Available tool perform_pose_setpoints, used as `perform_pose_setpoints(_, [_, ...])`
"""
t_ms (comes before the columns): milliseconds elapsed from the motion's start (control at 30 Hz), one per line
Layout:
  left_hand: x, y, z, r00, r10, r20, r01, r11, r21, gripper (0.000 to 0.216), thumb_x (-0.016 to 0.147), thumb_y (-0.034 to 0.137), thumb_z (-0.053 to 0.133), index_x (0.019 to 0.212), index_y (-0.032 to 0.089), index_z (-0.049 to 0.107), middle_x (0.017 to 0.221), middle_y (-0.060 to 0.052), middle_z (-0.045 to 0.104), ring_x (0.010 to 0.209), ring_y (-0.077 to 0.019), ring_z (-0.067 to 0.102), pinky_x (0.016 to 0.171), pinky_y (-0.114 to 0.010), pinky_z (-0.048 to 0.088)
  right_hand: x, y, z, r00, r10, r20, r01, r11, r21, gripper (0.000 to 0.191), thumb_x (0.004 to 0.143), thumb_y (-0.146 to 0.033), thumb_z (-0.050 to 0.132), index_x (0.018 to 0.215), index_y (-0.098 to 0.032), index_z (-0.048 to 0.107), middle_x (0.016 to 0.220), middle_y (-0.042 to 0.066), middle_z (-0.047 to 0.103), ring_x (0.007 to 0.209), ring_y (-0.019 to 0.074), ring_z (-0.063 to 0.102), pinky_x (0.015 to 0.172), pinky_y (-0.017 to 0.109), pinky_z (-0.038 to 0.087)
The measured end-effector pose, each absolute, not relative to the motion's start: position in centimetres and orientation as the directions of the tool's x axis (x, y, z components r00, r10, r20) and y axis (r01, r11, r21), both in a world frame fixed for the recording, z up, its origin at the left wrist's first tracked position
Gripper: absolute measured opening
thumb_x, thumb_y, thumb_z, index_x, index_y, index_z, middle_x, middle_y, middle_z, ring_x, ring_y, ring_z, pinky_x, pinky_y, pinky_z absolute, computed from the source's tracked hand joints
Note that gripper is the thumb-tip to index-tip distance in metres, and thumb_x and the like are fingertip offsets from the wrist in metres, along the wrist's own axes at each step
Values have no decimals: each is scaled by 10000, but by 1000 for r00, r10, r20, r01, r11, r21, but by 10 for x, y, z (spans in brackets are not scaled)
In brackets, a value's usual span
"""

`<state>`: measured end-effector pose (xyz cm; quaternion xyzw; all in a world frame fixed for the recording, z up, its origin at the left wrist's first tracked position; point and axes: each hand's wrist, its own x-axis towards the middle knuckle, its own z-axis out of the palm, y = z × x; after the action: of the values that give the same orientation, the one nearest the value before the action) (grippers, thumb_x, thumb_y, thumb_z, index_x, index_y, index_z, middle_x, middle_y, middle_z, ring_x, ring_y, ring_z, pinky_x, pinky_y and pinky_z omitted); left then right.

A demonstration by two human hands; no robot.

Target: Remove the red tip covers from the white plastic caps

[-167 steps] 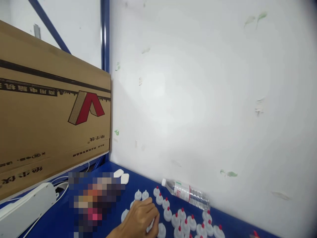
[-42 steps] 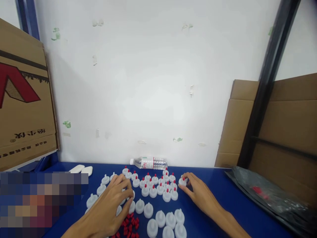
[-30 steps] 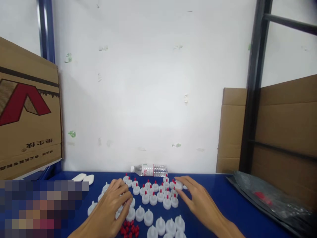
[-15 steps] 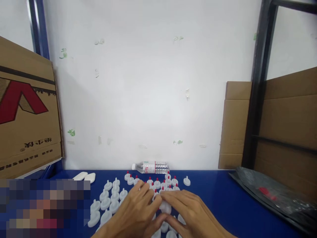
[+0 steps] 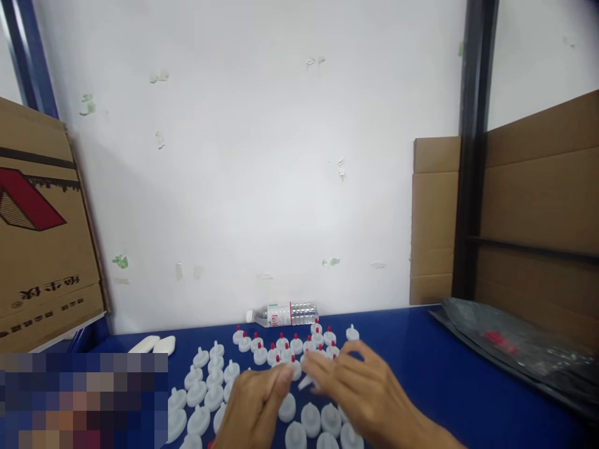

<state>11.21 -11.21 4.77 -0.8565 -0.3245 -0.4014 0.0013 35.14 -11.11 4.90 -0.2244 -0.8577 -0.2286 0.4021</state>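
- White cap (image 5: 306, 381): lying low over the middle of the blue tabletop (image 5: 421, 374), between the fingertips of both hands; blurred, so its top cannot be told
- Left hand (image 5: 255, 405): reaching in from below, fingers (image 5: 281, 374) curling together toward the cap; whether they are gripping it cannot be told
- Right hand (image 5: 369, 393): stretching leftward, fingers (image 5: 322, 372) drawn close and pointing at the cap; smeared, so the grip cannot be told
- Step in hand, as judged: both hands are working one cap between them
- Next move, as judged: calling for a small, steady motion, since caps are crowding in on every side
- Red-tipped caps (image 5: 281, 343): standing in tight rows just behind the hands
- Plain white caps (image 5: 206, 380): standing in a cluster left of the left hand, with more in front
- Lone cap (image 5: 352, 333): sitting apart at the right end of the rows
- Water bottle (image 5: 283, 313): lying on its side against the wall
- White oblong pieces (image 5: 152, 344): lying side by side, far left
- Cardboard box (image 5: 42, 237): leaning at the left
- Cardboard sheets (image 5: 538, 206): standing at the right, behind a black upright (image 5: 470, 149)
- Black plastic bag (image 5: 510, 352): lying at the right edge, well apart from the hands
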Motion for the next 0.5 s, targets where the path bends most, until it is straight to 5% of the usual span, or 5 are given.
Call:
perform_pose_setpoints(100, [100,-115,60,392,569,723,596,-756,272,411,1117,225,322,715,233,237,577,77,329,485,-100,361,514,-261,275,385,-95,47,-426,418,803,686,728,-15,288,1077,-275,578,1363,-279,599,1170,33,796,821,175,752,806,365,529])
perform_pose_setpoints(200, [89,-113,67,484,473,736,631,-772,81,363,1079,179,346,720,230,332,620,62,458,528,-116,445,561,-276,292,411,-84,41,-309,536,786,761,635,-133,274,1067,-325,576,1335,-269,604,1197,72,776,889,232,748,830,417,549])
perform_pose_setpoints(300, [85,-111,65,589,505,631,676,-736,-41,277,1032,183,397,764,235,445,662,35,583,570,-147,557,588,-279,353,417,-82,32,-279,626,728,779,590,-210,173,1055,-275,538,1194,-279,639,1212,52,756,1011,252,735,891,434,549])
perform_pose_setpoints(500, [88,-105,43,683,652,329,716,-686,-126,158,888,189,510,739,240,516,677,-7,666,592,-200,623,589,-297,382,406,-81,13,-278,759,588,778,537,-326,89,1017,-305,583,973,-260,645,1017,15,748,921,220,721,846,361,563])
